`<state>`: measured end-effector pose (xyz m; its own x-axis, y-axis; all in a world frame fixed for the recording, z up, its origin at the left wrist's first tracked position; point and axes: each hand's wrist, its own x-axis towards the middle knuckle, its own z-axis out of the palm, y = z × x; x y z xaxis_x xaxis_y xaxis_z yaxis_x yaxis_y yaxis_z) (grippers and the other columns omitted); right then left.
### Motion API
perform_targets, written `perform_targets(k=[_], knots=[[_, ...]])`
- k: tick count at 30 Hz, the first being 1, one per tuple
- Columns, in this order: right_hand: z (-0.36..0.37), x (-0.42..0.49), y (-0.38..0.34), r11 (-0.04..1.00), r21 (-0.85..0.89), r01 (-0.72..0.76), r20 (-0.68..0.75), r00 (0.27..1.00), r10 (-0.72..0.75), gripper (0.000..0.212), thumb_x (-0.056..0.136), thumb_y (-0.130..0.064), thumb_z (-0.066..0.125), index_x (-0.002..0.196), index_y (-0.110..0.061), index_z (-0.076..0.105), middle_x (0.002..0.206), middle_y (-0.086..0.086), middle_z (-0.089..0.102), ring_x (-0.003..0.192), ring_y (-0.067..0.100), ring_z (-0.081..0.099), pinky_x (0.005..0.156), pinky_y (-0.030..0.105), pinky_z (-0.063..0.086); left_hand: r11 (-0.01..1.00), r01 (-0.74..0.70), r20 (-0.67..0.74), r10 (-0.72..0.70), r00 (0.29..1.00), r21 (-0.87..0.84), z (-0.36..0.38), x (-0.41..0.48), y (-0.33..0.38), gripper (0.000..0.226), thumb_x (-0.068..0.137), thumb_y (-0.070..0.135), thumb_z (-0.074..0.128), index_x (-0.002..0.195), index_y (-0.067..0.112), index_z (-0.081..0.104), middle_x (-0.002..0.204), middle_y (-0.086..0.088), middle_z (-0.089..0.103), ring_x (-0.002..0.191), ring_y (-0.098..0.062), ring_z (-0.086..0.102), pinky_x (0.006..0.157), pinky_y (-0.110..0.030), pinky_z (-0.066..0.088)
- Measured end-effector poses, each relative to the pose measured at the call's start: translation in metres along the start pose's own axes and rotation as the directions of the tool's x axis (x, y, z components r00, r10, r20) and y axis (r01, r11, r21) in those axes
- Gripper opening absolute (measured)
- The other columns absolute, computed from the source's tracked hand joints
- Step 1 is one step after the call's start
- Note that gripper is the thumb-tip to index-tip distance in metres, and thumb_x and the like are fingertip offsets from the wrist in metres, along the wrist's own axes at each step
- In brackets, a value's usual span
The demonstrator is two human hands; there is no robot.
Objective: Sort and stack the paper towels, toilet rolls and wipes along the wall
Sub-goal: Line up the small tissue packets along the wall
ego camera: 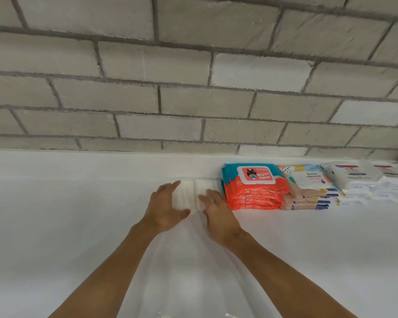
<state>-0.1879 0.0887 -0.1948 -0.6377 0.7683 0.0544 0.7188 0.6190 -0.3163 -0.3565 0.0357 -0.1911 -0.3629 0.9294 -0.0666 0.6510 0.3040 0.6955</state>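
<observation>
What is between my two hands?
A white pack lies between the left hand and the right hand, which both touch it. The head view shows this.

Top orange-and-teal wipes pack [233, 172] reads "Wipes" on its lid label [256, 175], with "80" at the left corner. "BABY" repeats on the front edges of the lower packs [254, 199] in the stack. Print on the neighbouring pastel pack [308, 180] and white pack [352, 173] is too blurred to read.
</observation>
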Motion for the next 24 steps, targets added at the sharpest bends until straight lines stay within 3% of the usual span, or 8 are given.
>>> perform_targets(k=[5, 10, 16, 20, 24], knots=[[-0.006, 0.005, 0.001, 1.000, 0.017, -0.016, 0.015, 1.000, 0.016, 0.050, 0.098, -0.005, 0.050, 0.146, -0.012, 0.038, 0.157, 0.007, 0.026, 0.146, 0.023, 0.022, 0.118, 0.028, 0.019, 0.999, -0.019, -0.016, 0.020, 1.000, 0.047, 0.004, -0.001, 0.005, 0.079, 0.079, 0.039, 0.076, 0.147, 0.028, 0.037, 0.149, 0.003, 0.038, 0.135, -0.023, 0.034, 0.112, -0.033, 0.033], [-0.011, 0.006, 0.001, 0.998, 0.044, -0.037, 0.019, 0.999, 0.036, 0.050, 0.096, -0.005, 0.052, 0.144, -0.012, 0.040, 0.155, 0.007, 0.028, 0.142, 0.024, 0.029, 0.116, 0.028, 0.025, 0.996, -0.021, 0.013, 0.020, 1.000, 0.083, 0.003, -0.003, 0.009, 0.084, 0.079, 0.041, 0.075, 0.149, 0.030, 0.030, 0.150, 0.004, 0.034, 0.134, -0.024, 0.033, 0.110, -0.036, 0.033], [-0.020, -0.009, -0.005, 0.990, 0.128, 0.064, -0.103, 0.993, -0.051, 0.034, 0.097, -0.018, 0.056, 0.130, -0.016, 0.056, 0.140, 0.003, 0.048, 0.129, 0.019, 0.046, 0.109, 0.019, 0.032, 0.992, -0.052, 0.016, 0.051, 0.999, 0.115, -0.002, -0.011, 0.006, 0.089, 0.079, 0.048, 0.070, 0.151, 0.032, 0.021, 0.155, 0.005, 0.029, 0.139, -0.024, 0.030, 0.112, -0.038, 0.033], [-0.033, -0.029, -0.011, 0.968, 0.228, 0.108, -0.183, 0.981, -0.067, 0.024, 0.093, -0.019, 0.061, 0.117, -0.016, 0.064, 0.123, 0.001, 0.059, 0.115, 0.014, 0.054, 0.101, 0.010, 0.034, 0.993, -0.089, -0.065, 0.094, 0.993, 0.081, -0.008, -0.027, 0.014, 0.080, 0.082, 0.039, 0.070, 0.149, 0.029, 0.029, 0.153, 0.004, 0.034, 0.138, -0.024, 0.033, 0.112, -0.036, 0.032], [-0.054, -0.058, -0.012, 0.942, 0.326, 0.077, -0.252, 0.968, 0.008, 0.019, 0.091, -0.018, 0.064, 0.109, -0.020, 0.066, 0.113, -0.003, 0.063, 0.103, 0.009, 0.057, 0.093, 0.015, 0.042, 0.988, -0.141, -0.107, 0.147, 0.983, 0.065, -0.018, -0.058, 0.026, 0.066, 0.083, 0.034, 0.070, 0.142, 0.029, 0.040, 0.145, 0.005, 0.043, 0.133, -0.022, 0.038, 0.109, -0.029, 0.030]])
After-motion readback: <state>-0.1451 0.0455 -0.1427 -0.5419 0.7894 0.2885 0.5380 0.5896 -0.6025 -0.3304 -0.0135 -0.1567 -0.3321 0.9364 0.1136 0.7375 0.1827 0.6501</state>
